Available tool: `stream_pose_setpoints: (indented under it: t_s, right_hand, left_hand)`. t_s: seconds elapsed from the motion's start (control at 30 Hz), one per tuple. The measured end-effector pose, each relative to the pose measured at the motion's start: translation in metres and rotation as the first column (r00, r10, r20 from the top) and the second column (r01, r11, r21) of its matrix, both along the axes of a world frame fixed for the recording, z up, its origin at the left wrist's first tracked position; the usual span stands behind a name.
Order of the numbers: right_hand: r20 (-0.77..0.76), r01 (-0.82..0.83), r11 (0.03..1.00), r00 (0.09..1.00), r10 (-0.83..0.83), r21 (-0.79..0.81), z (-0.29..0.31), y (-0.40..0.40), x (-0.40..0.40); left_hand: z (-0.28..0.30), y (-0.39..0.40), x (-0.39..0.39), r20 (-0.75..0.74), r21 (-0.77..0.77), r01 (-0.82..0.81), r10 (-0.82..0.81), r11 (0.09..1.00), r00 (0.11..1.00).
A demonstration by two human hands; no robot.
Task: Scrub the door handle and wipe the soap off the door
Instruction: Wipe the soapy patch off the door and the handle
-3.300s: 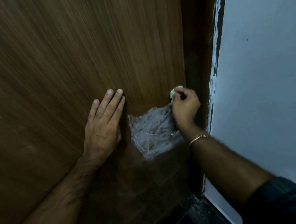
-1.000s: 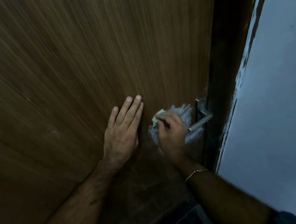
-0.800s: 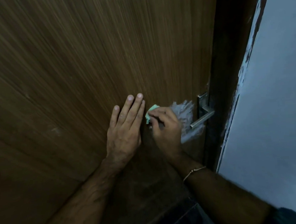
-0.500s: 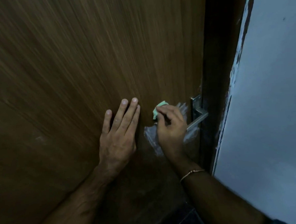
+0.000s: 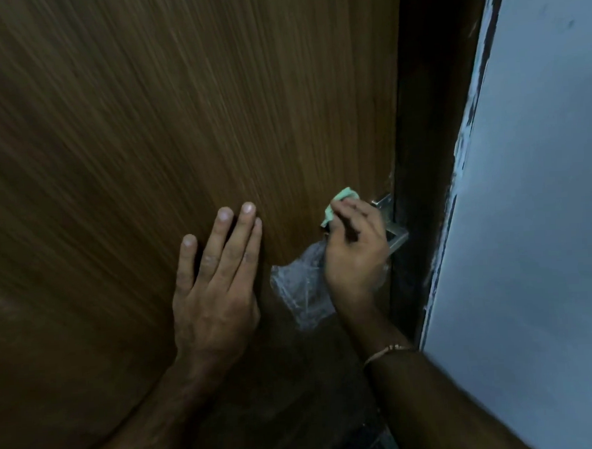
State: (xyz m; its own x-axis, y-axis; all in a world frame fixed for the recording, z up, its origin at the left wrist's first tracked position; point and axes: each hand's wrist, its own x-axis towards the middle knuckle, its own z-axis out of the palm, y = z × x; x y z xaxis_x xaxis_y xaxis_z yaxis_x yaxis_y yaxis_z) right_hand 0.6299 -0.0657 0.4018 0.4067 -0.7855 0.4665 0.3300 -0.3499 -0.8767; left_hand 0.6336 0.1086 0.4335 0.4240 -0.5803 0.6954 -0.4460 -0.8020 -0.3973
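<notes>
A brown wooden door fills most of the view. My left hand presses flat against it, fingers straight and pointing up. My right hand grips a small light-green scrub pad and holds it against the door just left of the metal lever handle. The hand covers much of the handle; only its plate top and lever end show. A patch of white soap foam lies on the door below and left of my right hand.
The dark door frame runs down the right of the door. A pale blue-grey wall stands beyond it, with chipped paint along its edge. A thin bracelet circles my right wrist.
My right hand has moved the green pad rightward and up, from the middle of the foam to the handle plate. The foam patch has become smaller. My left hand stays flat on the door.
</notes>
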Motion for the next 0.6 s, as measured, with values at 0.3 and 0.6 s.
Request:
stream_pose_setpoints:
  t_s: [0.3,0.6]
  right_hand:
    - [-0.024,-0.080,0.996,0.997,0.080,-0.029,-0.027,-0.005,-0.007]
    - [-0.118,-0.053,0.985,0.992,0.033,-0.166,-0.019,-0.037,-0.001]
  left_hand:
    - [-0.010,-0.004,0.007,0.067,-0.006,-0.020,0.021,1.000,0.998]
    - [-0.018,-0.004,0.011,0.167,-0.003,-0.019,0.019,1.000,0.986]
